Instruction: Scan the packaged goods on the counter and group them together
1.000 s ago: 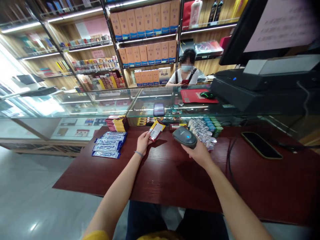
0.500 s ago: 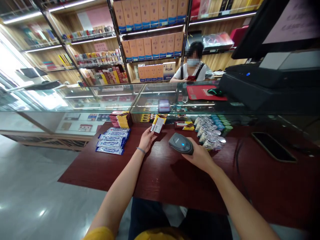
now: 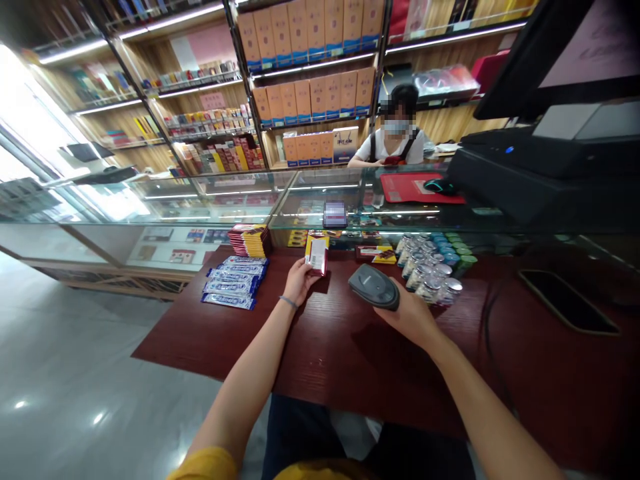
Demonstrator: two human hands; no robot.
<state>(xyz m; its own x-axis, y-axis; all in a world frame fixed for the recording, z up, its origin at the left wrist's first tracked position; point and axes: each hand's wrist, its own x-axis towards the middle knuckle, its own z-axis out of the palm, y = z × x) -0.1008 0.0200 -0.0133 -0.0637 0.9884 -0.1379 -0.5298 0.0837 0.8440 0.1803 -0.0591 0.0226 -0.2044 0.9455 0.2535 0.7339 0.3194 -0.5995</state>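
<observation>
My left hand (image 3: 300,283) grips the lower edge of a red and yellow snack box (image 3: 317,254), its white label and barcode facing me. A dark grey barcode scanner (image 3: 374,287) is wrapped in my right hand (image 3: 407,312), its head angled left, apart from the box. Left of my left hand lie several blue and white wrapped bars (image 3: 234,283) in a row, with a stack of red and yellow boxes (image 3: 249,241) behind them. One similar box (image 3: 376,254) lies flat at the counter's back. Rows of small cans (image 3: 431,273) stand beyond my right hand.
A glass display case (image 3: 215,200) borders the far side of the dark red table (image 3: 200,340). At right lie a phone (image 3: 569,301) and a black cable (image 3: 487,327), below a monitor (image 3: 540,60). A masked person (image 3: 395,143) sits behind the glass; a mouse (image 3: 440,186) rests on a red mat.
The box in my left hand has turned more upright, its label squarer to me. The blue light on the scanner has gone out. The whole view has shifted slightly.
</observation>
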